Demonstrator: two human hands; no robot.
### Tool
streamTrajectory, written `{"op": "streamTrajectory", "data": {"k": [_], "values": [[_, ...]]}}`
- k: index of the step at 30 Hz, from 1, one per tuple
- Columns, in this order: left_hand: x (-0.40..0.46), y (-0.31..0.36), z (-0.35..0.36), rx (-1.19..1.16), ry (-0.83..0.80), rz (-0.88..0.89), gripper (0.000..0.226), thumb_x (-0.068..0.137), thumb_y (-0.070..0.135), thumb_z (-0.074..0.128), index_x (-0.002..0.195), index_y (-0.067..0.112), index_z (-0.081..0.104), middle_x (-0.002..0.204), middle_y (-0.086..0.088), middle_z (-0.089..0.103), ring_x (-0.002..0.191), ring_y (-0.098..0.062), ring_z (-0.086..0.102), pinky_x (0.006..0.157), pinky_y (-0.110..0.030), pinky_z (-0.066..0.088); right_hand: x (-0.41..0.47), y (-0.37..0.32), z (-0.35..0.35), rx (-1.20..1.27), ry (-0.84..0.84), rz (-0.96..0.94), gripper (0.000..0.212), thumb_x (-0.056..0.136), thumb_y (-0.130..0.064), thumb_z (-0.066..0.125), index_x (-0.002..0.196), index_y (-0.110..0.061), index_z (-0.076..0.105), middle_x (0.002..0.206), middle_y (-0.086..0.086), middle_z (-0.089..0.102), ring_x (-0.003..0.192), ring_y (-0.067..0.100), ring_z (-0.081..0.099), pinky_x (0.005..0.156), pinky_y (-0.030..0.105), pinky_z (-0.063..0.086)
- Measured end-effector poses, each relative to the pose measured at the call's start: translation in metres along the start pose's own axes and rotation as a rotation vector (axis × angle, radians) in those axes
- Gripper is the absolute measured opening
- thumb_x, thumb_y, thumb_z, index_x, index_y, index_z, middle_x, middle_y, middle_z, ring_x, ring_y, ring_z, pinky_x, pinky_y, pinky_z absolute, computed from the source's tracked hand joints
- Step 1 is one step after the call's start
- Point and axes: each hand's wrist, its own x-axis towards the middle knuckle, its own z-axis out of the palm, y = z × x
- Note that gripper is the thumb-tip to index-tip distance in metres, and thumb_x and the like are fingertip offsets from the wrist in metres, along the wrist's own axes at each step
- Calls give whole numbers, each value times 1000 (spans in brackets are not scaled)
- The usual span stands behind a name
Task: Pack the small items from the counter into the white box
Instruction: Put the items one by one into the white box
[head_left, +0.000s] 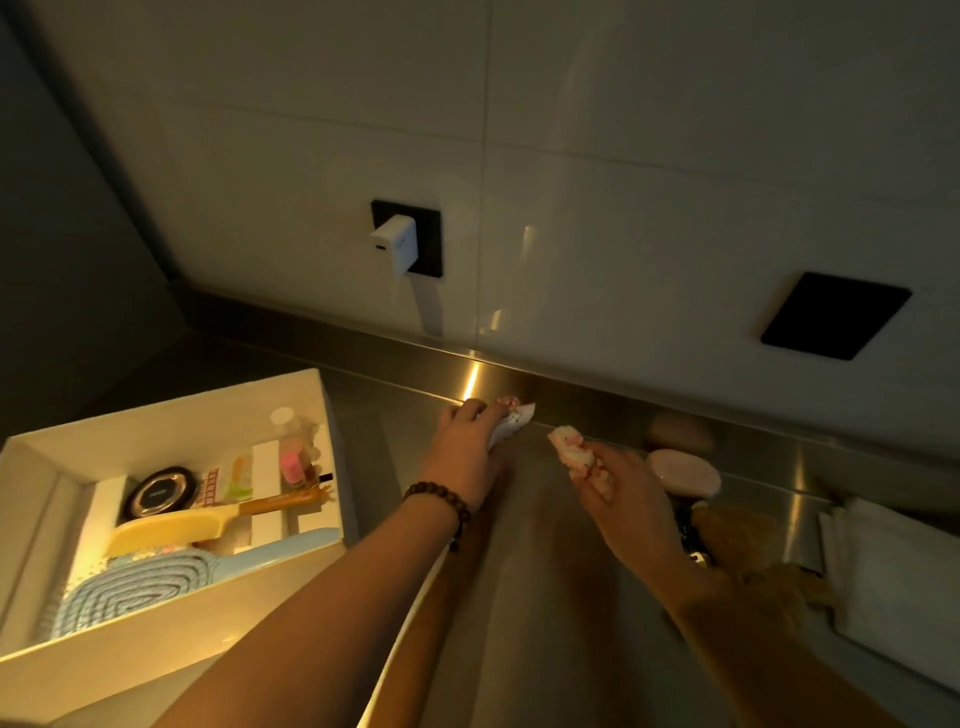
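Observation:
The white box (332, 415) stands open at the left on the steel counter (545, 597). Inside lie a yellow hairbrush (171, 530), a round black disc (161, 493), a blue ribbed cloth (135, 587), small bottles (291, 457) and packets. My left hand (467, 447), with a bead bracelet on its wrist, is closed on a small white and pink packet (514, 418) near the back of the counter. My right hand (623, 499) grips a second white and pink item (574, 447) just to the right of it.
A pink round case (685, 470), a brownish fuzzy thing (732, 530) and folded white cloths (893, 566) lie at the right. A white charger (396, 244) sits in a black wall socket; another black plate (831, 314) is further right.

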Motion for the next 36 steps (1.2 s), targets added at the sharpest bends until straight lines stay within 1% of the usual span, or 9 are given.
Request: {"op": "streamTrajectory", "data": {"k": [5, 10, 13, 15, 18, 20, 25, 31, 36], "values": [[-5, 3, -83, 90, 196, 69, 47, 84, 17, 61, 129, 22, 49, 124, -3, 52, 113, -26, 41, 90, -36, 41, 9, -59, -19, 19, 20, -89, 31, 92, -35, 55, 122, -27, 56, 100, -5, 57, 85, 8, 52, 64, 16, 35], [-36, -38, -166, 179, 292, 14, 47, 83, 20, 63, 128, 24, 49, 124, -3, 52, 112, -25, 43, 89, -35, 40, 13, -145, -12, 84, -46, -281, 30, 91, -38, 55, 119, -26, 59, 104, -5, 62, 98, 14, 56, 80, 39, 50], [-67, -76, -211, 248, 336, -60, 47, 82, 21, 64, 127, 26, 49, 124, -1, 53, 112, -23, 45, 90, -37, 42, 15, -197, 8, 116, -104, -379, 31, 90, -35, 58, 120, -27, 59, 106, -4, 62, 100, 14, 55, 84, 42, 49], [-90, -103, -238, 292, 356, -123, 46, 82, 21, 65, 126, 25, 50, 122, -2, 54, 109, -24, 46, 87, -37, 43, 16, -230, 27, 119, -146, -429, 35, 90, -34, 59, 124, -29, 58, 110, -4, 62, 103, 15, 54, 84, 39, 49], [-123, -140, -270, 339, 346, -226, 45, 82, 23, 65, 124, 27, 50, 121, -1, 54, 109, -23, 46, 85, -35, 44, 16, -272, 62, 112, -248, -489, 40, 90, -31, 60, 129, -35, 53, 120, -7, 54, 109, 11, 48, 82, 25, 42], [-141, -161, -283, 357, 322, -274, 45, 82, 25, 65, 124, 29, 49, 121, 1, 53, 109, -21, 45, 85, -35, 44, 18, -296, 88, 83, -325, -525, 42, 91, -31, 59, 132, -35, 50, 125, -8, 49, 113, 11, 45, 86, 24, 41], [-163, -199, -292, 342, 301, -327, 44, 82, 28, 64, 123, 33, 48, 121, 5, 52, 109, -16, 44, 86, -31, 43, 32, -333, 147, -81, -451, -562, 38, 94, -35, 54, 132, -35, 50, 133, -9, 48, 123, 15, 43, 103, 35, 41], [-161, -233, -295, 321, 308, -335, 50, 80, 29, 68, 126, 32, 47, 123, 5, 51, 113, -16, 44, 90, -29, 40, 49, -337, 198, -178, -528, -579, 40, 91, -32, 58, 129, -39, 51, 129, -10, 51, 119, 15, 45, 101, 34, 42], [-154, -239, -297, 232, 284, -262, 46, 82, 31, 64, 125, 32, 48, 121, 7, 52, 109, -12, 45, 89, -25, 36, 53, -339, 208, -131, -603, -562, 44, 86, -30, 66, 128, -38, 52, 133, -9, 45, 118, 15, 45, 98, 29, 41]]}}
